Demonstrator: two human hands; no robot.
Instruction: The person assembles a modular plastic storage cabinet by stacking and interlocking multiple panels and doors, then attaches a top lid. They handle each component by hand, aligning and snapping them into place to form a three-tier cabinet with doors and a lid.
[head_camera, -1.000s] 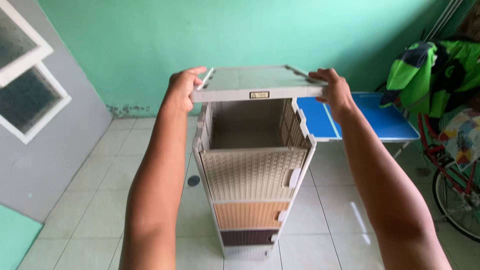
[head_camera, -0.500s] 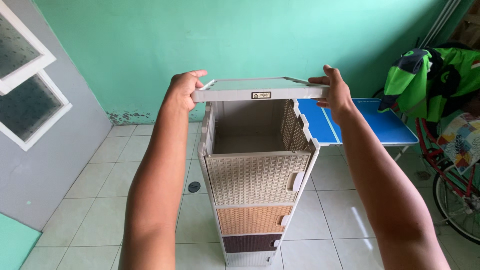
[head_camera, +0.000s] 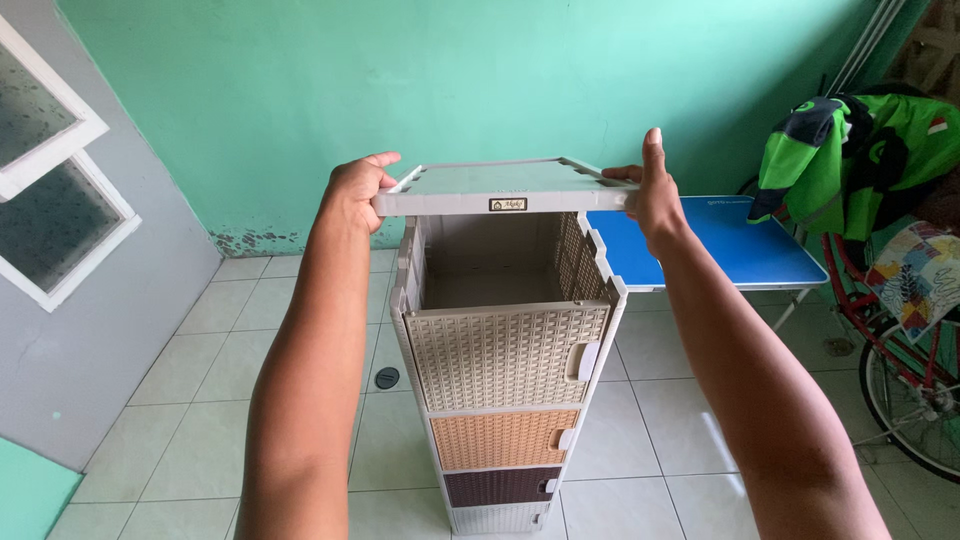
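My left hand (head_camera: 355, 190) and right hand (head_camera: 655, 190) clamped on opposite edges of grey top panel (head_camera: 505, 187), held level between them so corners line up. Open drawer tower (head_camera: 505, 370) directly below hands. Blue counter (head_camera: 720, 245) beyond right hand.

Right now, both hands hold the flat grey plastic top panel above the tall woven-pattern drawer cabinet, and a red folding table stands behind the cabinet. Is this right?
Not quite. The folding table is blue, not red, as the head view shows. The rest holds: the left hand and right hand hold the flat grey plastic top panel above the tall woven-pattern drawer cabinet.
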